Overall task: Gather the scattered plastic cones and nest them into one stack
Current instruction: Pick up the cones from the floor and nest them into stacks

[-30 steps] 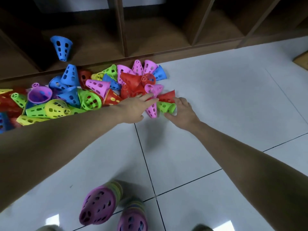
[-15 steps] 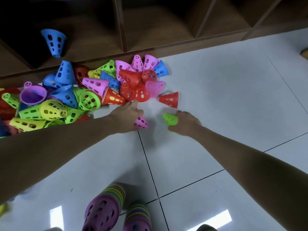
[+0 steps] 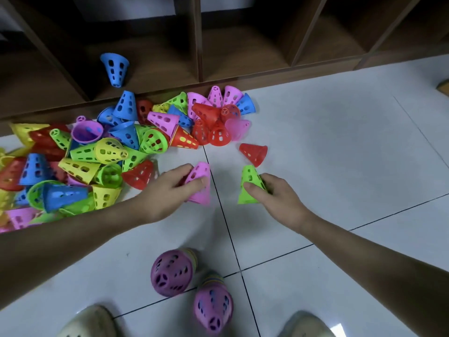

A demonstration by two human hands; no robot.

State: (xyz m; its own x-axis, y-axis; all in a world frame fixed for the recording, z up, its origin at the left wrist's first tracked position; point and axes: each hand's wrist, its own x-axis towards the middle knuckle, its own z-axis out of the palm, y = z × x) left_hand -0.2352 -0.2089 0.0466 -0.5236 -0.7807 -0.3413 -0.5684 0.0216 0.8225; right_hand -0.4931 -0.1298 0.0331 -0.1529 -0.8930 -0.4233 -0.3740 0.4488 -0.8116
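While a heap of loose cones (image 3: 102, 152) in many colours is spread along the far left of the white tiled floor (image 3: 340, 166), a pink cone (image 3: 200, 183) is gripped by the left hand (image 3: 170, 190), fingers and thumb curled round its sides. A green cone (image 3: 250, 186) is pinched at its wide end by the right hand (image 3: 274, 193). Just beyond it, a red cone (image 3: 255, 153) is seen lying on its side. Two nested stacks (image 3: 173, 273) topped in purple and pink are stood near the person's feet. One blue cone (image 3: 114, 69) is left inside the wooden shelf (image 3: 243, 57).
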